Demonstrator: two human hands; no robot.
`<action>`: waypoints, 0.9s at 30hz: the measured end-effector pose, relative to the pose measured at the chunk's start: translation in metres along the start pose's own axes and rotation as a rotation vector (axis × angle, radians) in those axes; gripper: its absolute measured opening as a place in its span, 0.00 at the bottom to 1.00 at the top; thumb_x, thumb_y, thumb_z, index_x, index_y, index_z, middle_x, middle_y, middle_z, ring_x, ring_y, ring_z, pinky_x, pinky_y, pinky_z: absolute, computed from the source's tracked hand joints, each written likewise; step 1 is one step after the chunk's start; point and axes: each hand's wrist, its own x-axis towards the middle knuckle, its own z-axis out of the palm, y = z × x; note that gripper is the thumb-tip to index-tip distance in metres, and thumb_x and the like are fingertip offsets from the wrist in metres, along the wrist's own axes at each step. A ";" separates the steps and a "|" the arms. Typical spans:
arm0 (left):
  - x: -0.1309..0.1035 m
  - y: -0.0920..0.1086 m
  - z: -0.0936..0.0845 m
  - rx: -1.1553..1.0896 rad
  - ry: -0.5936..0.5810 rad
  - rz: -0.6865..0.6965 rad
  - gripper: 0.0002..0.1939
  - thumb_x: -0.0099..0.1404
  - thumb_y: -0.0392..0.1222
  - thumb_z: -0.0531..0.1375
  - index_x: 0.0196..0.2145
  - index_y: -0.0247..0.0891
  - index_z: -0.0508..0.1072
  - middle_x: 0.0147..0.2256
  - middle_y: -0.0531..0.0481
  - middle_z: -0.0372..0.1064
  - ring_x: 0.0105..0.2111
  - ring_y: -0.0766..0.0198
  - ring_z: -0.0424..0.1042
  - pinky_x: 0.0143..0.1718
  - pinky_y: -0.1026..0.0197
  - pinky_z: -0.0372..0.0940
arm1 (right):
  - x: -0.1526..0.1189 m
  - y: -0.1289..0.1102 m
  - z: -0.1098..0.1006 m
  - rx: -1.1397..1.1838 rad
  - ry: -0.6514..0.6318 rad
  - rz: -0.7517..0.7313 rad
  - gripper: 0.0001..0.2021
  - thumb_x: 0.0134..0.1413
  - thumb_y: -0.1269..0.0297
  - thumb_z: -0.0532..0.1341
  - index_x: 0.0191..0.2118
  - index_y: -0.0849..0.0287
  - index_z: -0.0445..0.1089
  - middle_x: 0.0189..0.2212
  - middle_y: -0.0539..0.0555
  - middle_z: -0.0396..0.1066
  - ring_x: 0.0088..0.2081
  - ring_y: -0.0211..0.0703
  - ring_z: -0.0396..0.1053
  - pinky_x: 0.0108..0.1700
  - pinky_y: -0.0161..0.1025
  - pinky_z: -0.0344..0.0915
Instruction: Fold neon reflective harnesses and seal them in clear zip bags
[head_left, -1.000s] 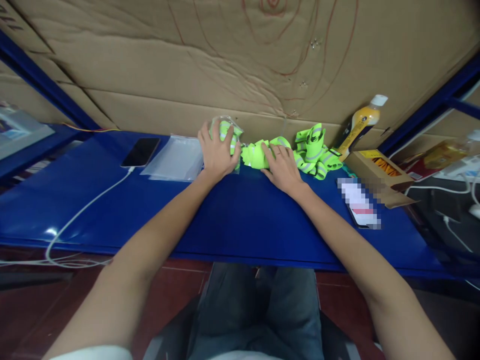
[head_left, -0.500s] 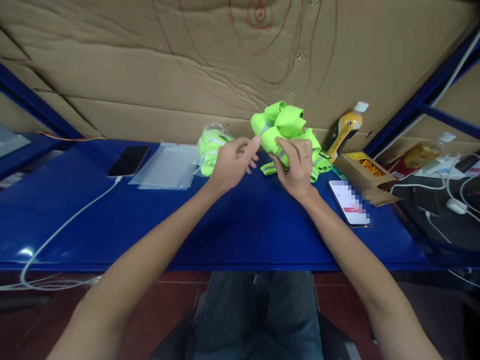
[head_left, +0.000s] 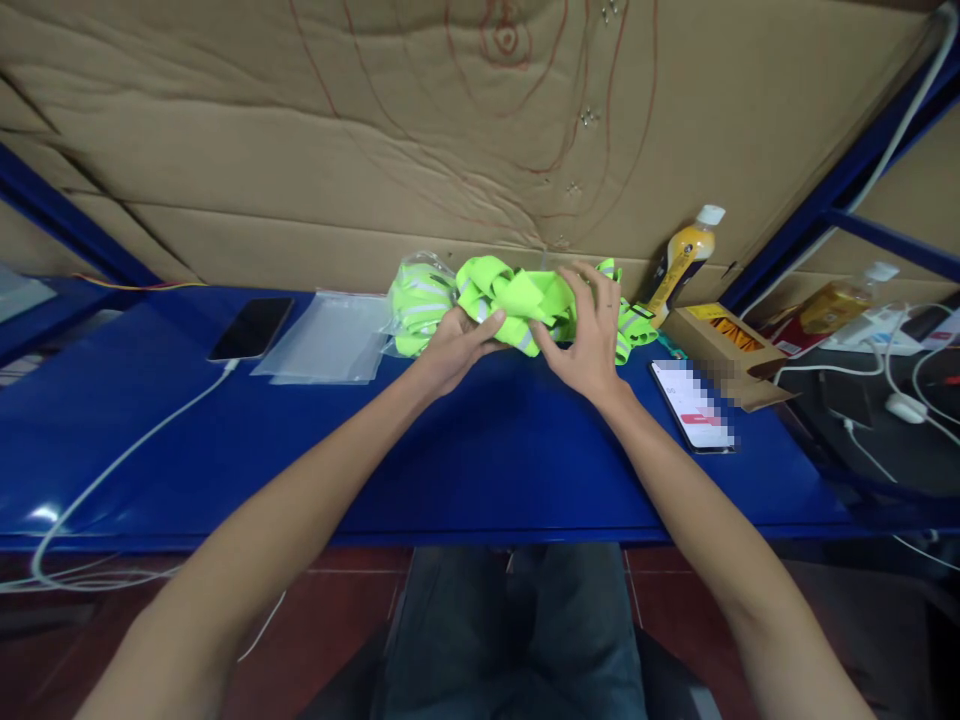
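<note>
A loose bundle of neon yellow-green reflective straps [head_left: 517, 295] with silver stripes lies between my two hands at the back of the blue table. My left hand [head_left: 461, 352] grips its left end, thumb on the near side and the other fingers hidden under the folds. From the right, my right hand [head_left: 589, 335] curls over the bundle, thumb in front and fingers on top. Strap ends with a black buckle [head_left: 640, 312] stick out beyond that hand. Just left of the bundle, a clear bag packed with similar straps [head_left: 420, 305] stands partly behind my left hand.
Flat clear plastic bags [head_left: 326, 340] and a dark phone [head_left: 253, 328] on a white cable lie to the left. At right are a lit phone [head_left: 694, 405], an open cardboard box [head_left: 724, 345] and a juice bottle [head_left: 682, 260]. A cardboard wall [head_left: 262, 150] closes off the back.
My left hand has gone from free beside the straps to gripping their left end. The raised loops have come down and left, closer to the packed bag. My right hand stays on the bundle.
</note>
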 end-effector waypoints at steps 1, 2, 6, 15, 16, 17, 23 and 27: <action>-0.001 -0.001 0.000 0.013 -0.019 -0.008 0.31 0.61 0.60 0.78 0.52 0.37 0.79 0.54 0.37 0.82 0.56 0.44 0.81 0.59 0.42 0.77 | 0.000 0.002 0.000 0.016 -0.035 -0.001 0.33 0.66 0.48 0.63 0.70 0.57 0.64 0.69 0.69 0.65 0.70 0.69 0.63 0.72 0.69 0.57; -0.001 -0.002 0.000 0.033 -0.038 -0.014 0.32 0.61 0.60 0.79 0.53 0.37 0.79 0.53 0.38 0.82 0.56 0.44 0.81 0.58 0.43 0.77 | 0.000 0.003 0.000 0.052 -0.086 -0.012 0.33 0.64 0.49 0.64 0.70 0.57 0.64 0.67 0.68 0.68 0.68 0.68 0.65 0.71 0.67 0.59; -0.003 -0.007 0.003 0.141 -0.009 0.050 0.35 0.56 0.57 0.81 0.55 0.38 0.79 0.54 0.40 0.82 0.55 0.48 0.81 0.57 0.52 0.76 | -0.001 0.000 0.000 0.251 -0.259 -0.094 0.31 0.63 0.54 0.64 0.69 0.58 0.65 0.58 0.64 0.76 0.58 0.62 0.73 0.63 0.59 0.69; -0.010 -0.001 0.015 0.064 0.020 -0.024 0.37 0.57 0.60 0.80 0.56 0.37 0.79 0.58 0.39 0.80 0.59 0.45 0.80 0.60 0.51 0.75 | 0.003 -0.020 0.003 0.537 -0.038 0.157 0.22 0.74 0.41 0.60 0.39 0.55 0.77 0.36 0.57 0.78 0.38 0.50 0.75 0.46 0.48 0.73; -0.010 0.000 0.016 0.050 0.012 -0.048 0.36 0.56 0.58 0.81 0.56 0.37 0.79 0.58 0.39 0.80 0.58 0.44 0.80 0.59 0.51 0.75 | 0.004 -0.021 0.003 0.539 -0.005 0.153 0.21 0.73 0.42 0.61 0.38 0.55 0.77 0.36 0.57 0.77 0.39 0.50 0.75 0.45 0.48 0.73; -0.009 0.001 0.017 0.042 0.013 -0.065 0.36 0.54 0.55 0.82 0.55 0.37 0.78 0.57 0.39 0.81 0.58 0.44 0.81 0.58 0.50 0.76 | 0.004 -0.023 0.003 0.531 0.030 0.148 0.21 0.73 0.42 0.61 0.38 0.55 0.77 0.37 0.57 0.77 0.40 0.51 0.75 0.46 0.48 0.73; -0.007 0.006 0.016 0.076 0.149 0.064 0.36 0.55 0.55 0.81 0.54 0.42 0.73 0.56 0.43 0.79 0.57 0.47 0.80 0.54 0.53 0.77 | 0.005 -0.025 0.000 0.273 0.230 0.139 0.20 0.76 0.45 0.57 0.46 0.55 0.78 0.44 0.62 0.76 0.48 0.56 0.77 0.54 0.56 0.76; -0.007 0.008 0.011 0.060 0.035 0.078 0.33 0.56 0.51 0.81 0.52 0.44 0.69 0.49 0.48 0.79 0.51 0.53 0.81 0.48 0.58 0.76 | 0.007 -0.013 -0.004 0.141 0.292 0.136 0.20 0.78 0.53 0.51 0.58 0.57 0.76 0.52 0.67 0.73 0.58 0.63 0.74 0.62 0.65 0.72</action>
